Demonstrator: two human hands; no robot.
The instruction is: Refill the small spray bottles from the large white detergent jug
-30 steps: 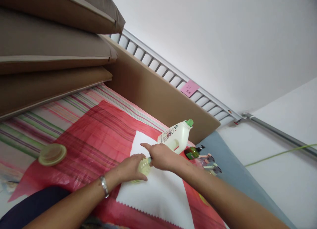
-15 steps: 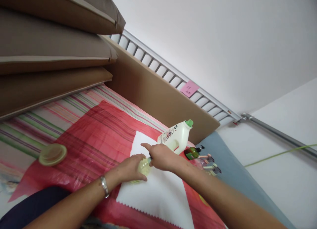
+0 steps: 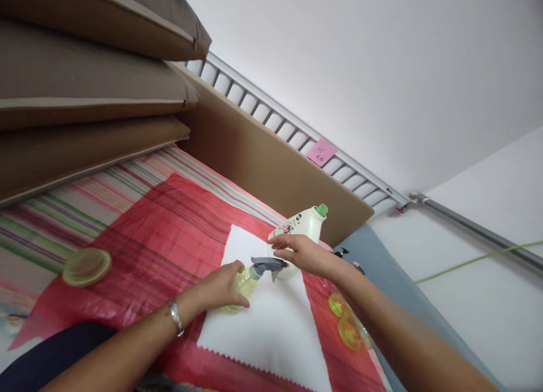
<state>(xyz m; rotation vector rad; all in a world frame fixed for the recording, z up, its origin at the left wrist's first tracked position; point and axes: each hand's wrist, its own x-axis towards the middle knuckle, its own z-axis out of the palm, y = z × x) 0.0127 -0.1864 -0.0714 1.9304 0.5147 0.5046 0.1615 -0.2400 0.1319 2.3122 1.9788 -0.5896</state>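
On the white cloth (image 3: 271,318), two hands work at a yellow spray bottle (image 3: 242,284).

Left hand (image 3: 218,287) wraps snugly around the bottle's body, pressing it onto the cloth, a silver bracelet (image 3: 174,318) on that wrist. Right hand (image 3: 302,253) hovers just past the grey trigger head (image 3: 267,264), fingers loosely spread, gripping nothing I can see. Close behind it stands a white jug with a green cap (image 3: 304,225). Under everything lies a red plastic sheet (image 3: 169,233); a yellow-green lid (image 3: 86,266) sits well off to the left.
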